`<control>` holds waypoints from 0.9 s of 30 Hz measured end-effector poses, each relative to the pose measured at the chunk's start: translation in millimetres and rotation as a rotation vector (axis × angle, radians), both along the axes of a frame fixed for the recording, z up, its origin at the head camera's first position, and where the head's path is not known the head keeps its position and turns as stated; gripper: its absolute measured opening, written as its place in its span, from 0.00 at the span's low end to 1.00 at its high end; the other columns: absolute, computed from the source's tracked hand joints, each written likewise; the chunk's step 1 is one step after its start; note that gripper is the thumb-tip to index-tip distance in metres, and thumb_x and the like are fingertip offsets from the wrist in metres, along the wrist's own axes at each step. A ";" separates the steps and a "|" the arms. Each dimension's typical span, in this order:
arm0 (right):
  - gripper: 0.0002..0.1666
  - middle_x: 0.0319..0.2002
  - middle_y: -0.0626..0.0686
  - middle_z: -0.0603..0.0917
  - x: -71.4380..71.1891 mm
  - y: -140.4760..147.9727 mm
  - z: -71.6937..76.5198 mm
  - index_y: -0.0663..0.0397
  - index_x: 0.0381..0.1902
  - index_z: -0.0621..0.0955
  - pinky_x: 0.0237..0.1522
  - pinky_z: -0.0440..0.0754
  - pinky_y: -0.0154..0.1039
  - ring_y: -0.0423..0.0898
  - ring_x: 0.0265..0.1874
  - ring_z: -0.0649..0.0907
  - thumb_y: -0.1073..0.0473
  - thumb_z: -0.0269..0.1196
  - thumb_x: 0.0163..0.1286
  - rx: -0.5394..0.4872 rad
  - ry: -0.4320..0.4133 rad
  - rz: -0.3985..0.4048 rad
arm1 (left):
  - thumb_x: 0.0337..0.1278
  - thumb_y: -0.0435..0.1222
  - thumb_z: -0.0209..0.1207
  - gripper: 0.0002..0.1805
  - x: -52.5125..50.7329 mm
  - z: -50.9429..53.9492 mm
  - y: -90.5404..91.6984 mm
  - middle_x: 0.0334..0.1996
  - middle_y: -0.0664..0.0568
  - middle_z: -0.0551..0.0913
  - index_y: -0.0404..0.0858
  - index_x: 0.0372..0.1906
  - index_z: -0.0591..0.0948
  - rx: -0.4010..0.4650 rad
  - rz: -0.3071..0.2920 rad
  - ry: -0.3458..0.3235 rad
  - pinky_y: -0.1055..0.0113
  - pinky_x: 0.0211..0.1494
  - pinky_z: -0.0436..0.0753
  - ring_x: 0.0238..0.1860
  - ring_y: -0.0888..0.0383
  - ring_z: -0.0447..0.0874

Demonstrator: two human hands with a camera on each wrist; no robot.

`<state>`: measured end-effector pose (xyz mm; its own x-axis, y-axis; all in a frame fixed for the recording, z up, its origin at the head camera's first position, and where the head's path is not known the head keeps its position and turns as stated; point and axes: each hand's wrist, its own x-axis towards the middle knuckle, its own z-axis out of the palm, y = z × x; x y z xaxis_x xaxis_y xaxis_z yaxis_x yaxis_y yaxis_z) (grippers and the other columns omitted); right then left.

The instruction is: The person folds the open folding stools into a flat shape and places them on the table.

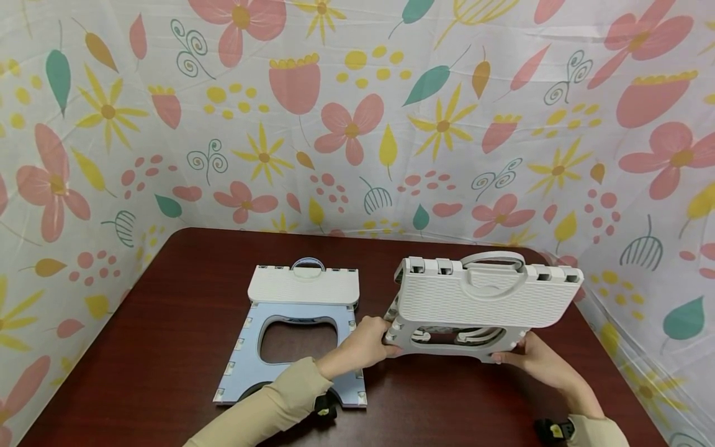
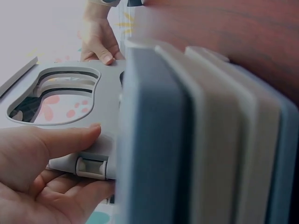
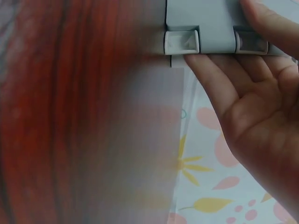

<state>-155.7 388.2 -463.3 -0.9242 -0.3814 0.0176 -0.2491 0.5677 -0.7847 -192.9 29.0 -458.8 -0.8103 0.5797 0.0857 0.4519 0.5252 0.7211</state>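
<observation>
Foreground: beige sleeves (image 1: 274,397), dark wrist straps (image 1: 326,406). Next: left hand (image 1: 360,344) and right hand (image 1: 533,363) grip opposite sides of grey folding stool (image 1: 491,298), thumbs on near face, stool tilted over right part of dark red surface (image 1: 139,347); contact of lower edge with surface hard to judge. Left of it: blue-and-white folding stool (image 1: 304,288) lies on surface, partly covered by left forearm. Background: white cloth (image 1: 357,68) with pink, yellow, green floral print.
</observation>
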 end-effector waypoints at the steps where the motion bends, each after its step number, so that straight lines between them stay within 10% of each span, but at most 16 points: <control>1: 0.13 0.34 0.40 0.86 -0.1 0.4 0.3 0.67 0.45 0.77 0.32 0.79 0.33 0.32 0.31 0.82 0.64 0.64 0.66 0.008 0.000 0.002 | 0.49 0.36 0.71 0.14 0.0 0.2 -0.6 0.36 0.48 0.89 0.36 0.42 0.86 -0.002 0.001 0.001 0.78 0.32 0.78 0.34 0.63 0.87; 11: 0.06 0.31 0.38 0.87 1.7 3.9 0.2 0.56 0.36 0.86 0.32 0.78 0.30 0.29 0.31 0.82 0.63 0.69 0.60 0.102 0.066 -0.071 | 0.50 0.37 0.70 0.11 1.3 2.1 -8.7 0.33 0.50 0.90 0.36 0.39 0.88 0.019 0.010 0.023 0.79 0.27 0.73 0.21 0.74 0.73; 27: 0.04 0.28 0.40 0.88 1.9 4.4 -0.9 0.49 0.29 0.88 0.37 0.77 0.26 0.28 0.35 0.81 0.64 0.72 0.56 0.107 0.102 -0.126 | 0.45 0.30 0.71 0.09 5.5 2.1 -10.4 0.29 0.48 0.88 0.35 0.32 0.83 0.071 0.095 0.044 0.78 0.31 0.76 0.30 0.64 0.85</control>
<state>-153.8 392.6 -464.3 -0.9602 -0.2679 0.0791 -0.2463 0.6785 -0.6921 -187.4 18.6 -456.7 -0.8559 0.4918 0.1603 0.4343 0.5151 0.7390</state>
